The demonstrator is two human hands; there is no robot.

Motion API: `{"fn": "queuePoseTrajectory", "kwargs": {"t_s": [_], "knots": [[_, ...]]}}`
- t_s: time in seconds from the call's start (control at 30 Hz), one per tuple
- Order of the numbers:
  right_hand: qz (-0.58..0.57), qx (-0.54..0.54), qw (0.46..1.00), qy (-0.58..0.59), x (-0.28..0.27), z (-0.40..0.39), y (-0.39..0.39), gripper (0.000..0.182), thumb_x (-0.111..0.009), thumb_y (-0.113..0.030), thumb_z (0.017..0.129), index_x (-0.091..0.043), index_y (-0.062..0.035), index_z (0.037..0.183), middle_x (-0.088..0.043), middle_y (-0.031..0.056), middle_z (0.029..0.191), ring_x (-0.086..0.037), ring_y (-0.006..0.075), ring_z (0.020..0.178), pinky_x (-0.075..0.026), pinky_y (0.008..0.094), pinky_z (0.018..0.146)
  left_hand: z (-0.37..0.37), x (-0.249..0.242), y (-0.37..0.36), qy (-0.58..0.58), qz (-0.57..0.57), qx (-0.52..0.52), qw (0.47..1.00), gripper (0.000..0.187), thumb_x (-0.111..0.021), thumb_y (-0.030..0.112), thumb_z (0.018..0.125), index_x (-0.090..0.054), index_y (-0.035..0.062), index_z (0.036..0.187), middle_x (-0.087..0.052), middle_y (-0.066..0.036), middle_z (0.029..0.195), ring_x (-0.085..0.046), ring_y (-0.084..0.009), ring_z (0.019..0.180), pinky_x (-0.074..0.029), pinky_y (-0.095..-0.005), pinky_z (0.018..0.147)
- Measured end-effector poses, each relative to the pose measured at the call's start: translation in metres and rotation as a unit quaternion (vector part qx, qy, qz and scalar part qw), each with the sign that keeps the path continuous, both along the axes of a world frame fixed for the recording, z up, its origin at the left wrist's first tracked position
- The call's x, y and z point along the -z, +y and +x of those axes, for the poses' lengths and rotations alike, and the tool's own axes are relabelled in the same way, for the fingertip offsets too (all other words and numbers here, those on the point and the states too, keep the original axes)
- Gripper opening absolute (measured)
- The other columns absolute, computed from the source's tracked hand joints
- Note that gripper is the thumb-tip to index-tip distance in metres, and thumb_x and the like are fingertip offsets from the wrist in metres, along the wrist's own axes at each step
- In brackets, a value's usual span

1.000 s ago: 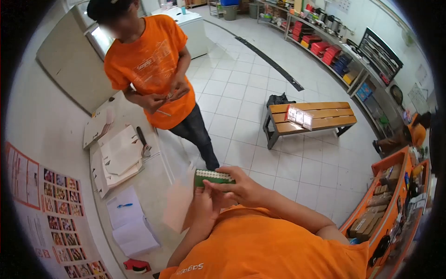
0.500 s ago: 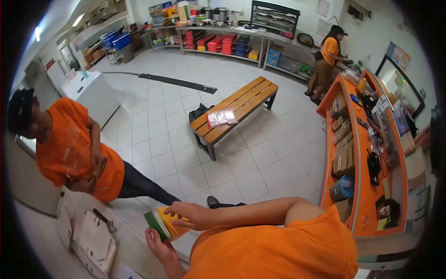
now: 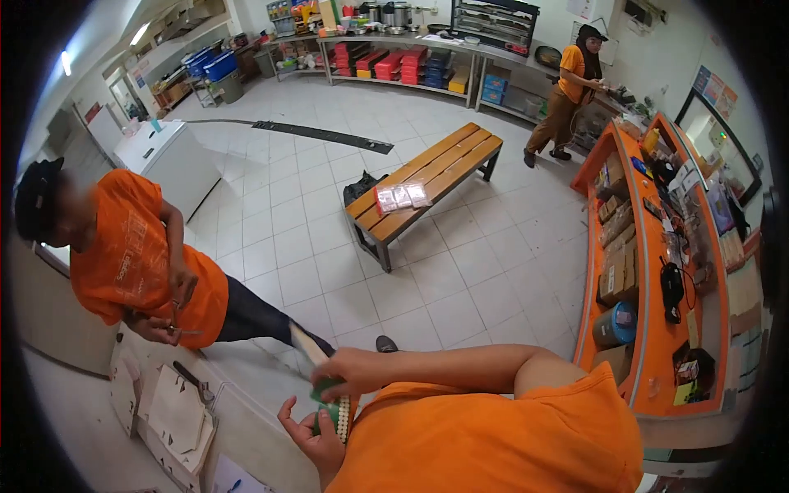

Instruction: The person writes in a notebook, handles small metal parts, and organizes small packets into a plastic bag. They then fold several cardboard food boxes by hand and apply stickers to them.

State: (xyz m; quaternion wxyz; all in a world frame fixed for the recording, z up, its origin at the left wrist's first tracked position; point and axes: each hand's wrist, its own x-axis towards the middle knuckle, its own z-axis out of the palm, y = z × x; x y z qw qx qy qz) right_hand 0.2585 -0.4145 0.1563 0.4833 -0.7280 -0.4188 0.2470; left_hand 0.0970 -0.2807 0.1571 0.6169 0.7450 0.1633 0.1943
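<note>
A small notebook (image 3: 329,389) with green on its cover and a pale comb-like binding along one edge is in front of my orange shirt. From below, my left hand (image 3: 319,440) supports it, thumb against the green part and fingers partly spread. Over its upper part my right hand (image 3: 355,371) is closed, gripping the cover or pages; the fingertips are partly hidden. A whitish page or flap (image 3: 309,345) sticks up beyond the right hand.
Papers on a clipboard (image 3: 177,415) lie on the counter at lower left. A person in orange (image 3: 152,255) stands beside it. A wooden bench (image 3: 436,177) carries plastic packets (image 3: 403,197). Orange shelves (image 3: 649,287) run along the right; another person (image 3: 569,94) stands at the back.
The notebook has turned and come closer to my body, its yellow side no longer showing and its bound edge now visible. The person at the back has turned and moved left.
</note>
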Motion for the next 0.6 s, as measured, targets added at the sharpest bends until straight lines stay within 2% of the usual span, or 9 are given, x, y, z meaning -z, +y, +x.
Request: {"fn": "queuePoseTrajectory", "kwargs": {"t_s": [0.07,0.17,0.23,0.33,0.4,0.43,0.5,0.53,0.6], "knots": [[0.013,-0.187,0.982,0.006,0.006,0.002,-0.002,0.037,-0.07,-0.023,0.093,-0.068,-0.0053,0.126,-0.072,0.0201,0.089,-0.071,0.0313,0.088,-0.053,0.039,0.081,-0.006,-0.009,-0.002,0.037,-0.041,-0.03,0.998,0.042,-0.055,-0.002,0.09,-0.046,0.0019,0.131,-0.064,-0.008,0.081,-0.048,-0.0069,0.064,-0.04,-0.0249,0.069],[0.013,-0.225,0.974,0.005,0.001,0.004,-0.007,0.042,-0.065,-0.022,0.098,-0.06,-0.0081,0.137,-0.072,0.0201,0.096,-0.069,0.0327,0.092,-0.052,0.0428,0.083,-0.021,0.013,0.034,0.039,0.261,-0.038,0.964,0.03,-0.059,0.0,0.091,-0.055,-0.0002,0.121,-0.066,-0.016,0.103,-0.064,-0.0239,0.076,-0.049,-0.0363,0.073],[-0.005,-0.221,0.975,0.004,0.0,0.006,-0.013,0.05,-0.065,-0.026,0.098,-0.054,-0.0113,0.145,-0.071,0.0178,0.1,-0.067,0.035,0.093,-0.051,0.0452,0.084,-0.033,0.029,0.086,-0.008,0.498,-0.127,0.858,0.027,-0.056,0.0,0.093,-0.055,-0.0004,0.12,-0.068,-0.023,0.102,-0.068,-0.0429,0.094,-0.053,-0.0468,0.081],[-0.093,-0.198,0.976,0.002,0.045,0.019,-0.027,0.052,-0.066,-0.029,0.097,-0.055,-0.0069,0.144,-0.07,0.0201,0.106,-0.068,0.0345,0.096,-0.052,0.0427,0.085,-0.084,0.055,0.151,0.12,0.4,-0.265,0.869,0.024,-0.056,0.003,0.095,-0.057,-0.0011,0.119,-0.066,-0.024,0.107,-0.067,-0.042,0.097,-0.049,-0.0474,0.089],[-0.156,-0.16,0.975,0.013,0.072,0.032,-0.045,0.052,-0.068,-0.028,0.095,-0.056,-0.005,0.141,-0.072,0.0194,0.097,-0.068,0.0366,0.09,-0.053,0.0432,0.083,-0.118,0.093,0.188,0.321,0.516,-0.24,0.757,0.022,-0.057,0.004,0.098,-0.056,0.001,0.119,-0.068,-0.02,0.095,-0.068,-0.0386,0.087,-0.05,-0.0489,0.086],[-0.158,-0.164,0.974,0.015,0.091,0.038,-0.056,0.052,-0.068,-0.028,0.095,-0.056,-0.005,0.141,-0.072,0.0194,0.097,-0.068,0.0366,0.09,-0.053,0.0432,0.083,-0.125,0.103,0.198,0.325,0.513,-0.241,0.757,0.022,-0.057,0.004,0.098,-0.056,0.001,0.119,-0.068,-0.02,0.095,-0.068,-0.0386,0.087,-0.05,-0.0489,0.086],[-0.205,-0.114,0.971,-0.04,0.12,0.051,-0.077,0.052,-0.07,-0.029,0.092,-0.059,-0.0039,0.137,-0.073,0.019,0.092,-0.069,0.0376,0.087,-0.054,0.0426,0.08,-0.134,0.118,0.207,0.537,0.508,-0.218,0.637,0.025,-0.06,0.007,0.093,-0.056,0.0018,0.117,-0.066,-0.02,0.098,-0.065,-0.0357,0.093,-0.046,-0.0456,0.094],[-0.207,-0.116,0.97,-0.041,0.12,0.061,-0.087,0.052,-0.07,-0.029,0.092,-0.059,-0.0039,0.137,-0.073,0.019,0.092,-0.069,0.0376,0.087,-0.054,0.0426,0.08,-0.14,0.12,0.206,0.539,0.505,-0.218,0.638,0.025,-0.06,0.007,0.093,-0.056,0.0018,0.117,-0.066,-0.02,0.098,-0.065,-0.0357,0.093,-0.046,-0.0456,0.094],[-0.251,-0.094,0.962,0.054,0.118,0.089,-0.102,0.052,-0.07,-0.033,0.092,-0.06,-0.0044,0.135,-0.073,0.0215,0.099,-0.069,0.0393,0.096,-0.053,0.0459,0.084,-0.152,0.117,0.205,0.504,0.505,-0.277,0.644,0.025,-0.054,0.028,0.101,-0.066,0.0081,0.111,-0.068,-0.018,0.107,-0.063,-0.0319,0.106,-0.044,-0.0614,0.089]]}}
